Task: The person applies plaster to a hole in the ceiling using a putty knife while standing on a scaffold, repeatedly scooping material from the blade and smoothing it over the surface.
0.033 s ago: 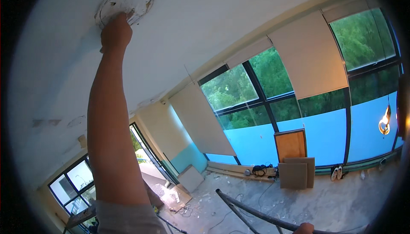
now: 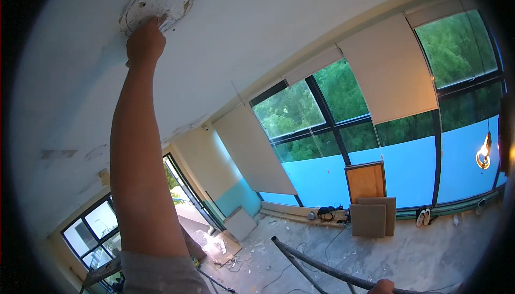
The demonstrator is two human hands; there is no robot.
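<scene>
L hand (image 2: 146, 41) nearest round ceiling patch (image 2: 161, 2), which lies just up/R of curled grip, can't tell if holding sth; R hand (image 2: 382, 287), well apart, wrapped round dark rail (image 2: 327, 269).

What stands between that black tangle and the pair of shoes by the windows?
In the head view, two flat tan boards and, behind them, an orange-brown framed panel stand between the black tangle and the shoes.
</scene>
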